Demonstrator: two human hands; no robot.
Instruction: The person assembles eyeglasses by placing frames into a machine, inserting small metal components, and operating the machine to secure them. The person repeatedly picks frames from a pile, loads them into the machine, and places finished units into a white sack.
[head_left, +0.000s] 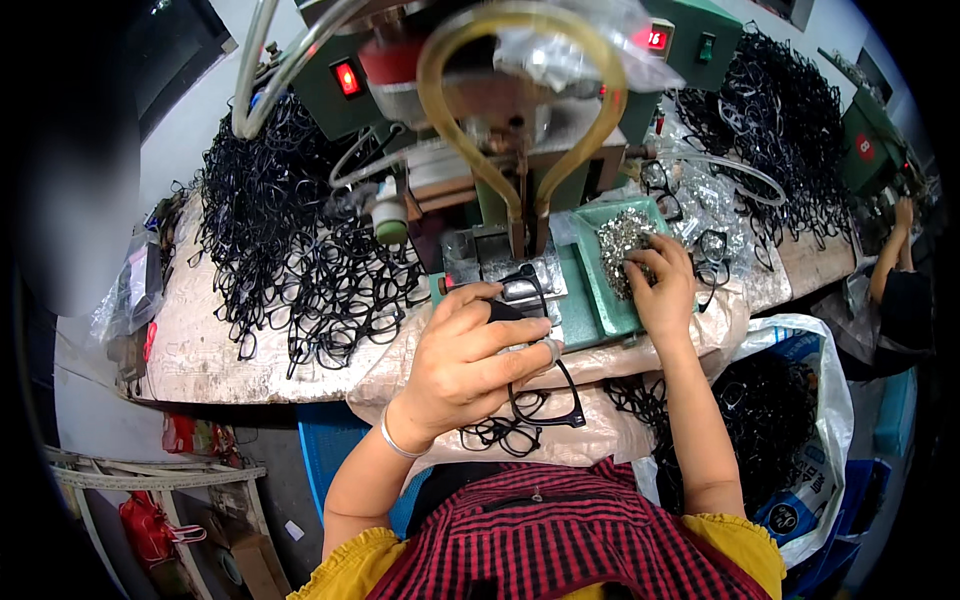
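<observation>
My left hand is closed around a black eyeglass frame, which it holds at the small metal jig under the machine's head. One end of the frame lies over the jig; the other sticks out below my fingers. My right hand reaches over a green tray, thumb and fingertips drawn together at a heap of small silvery metal parts. Whatever is between those fingertips is too small to make out. Just above the jig hang the machine's two upright metal prongs, joined to a looped yellowish tube.
Piles of black eyeglass frames lie left and right. Several more frames rest on the covering near my lap. A white sack of dark pieces stands at right. Another person's arm shows at far right.
</observation>
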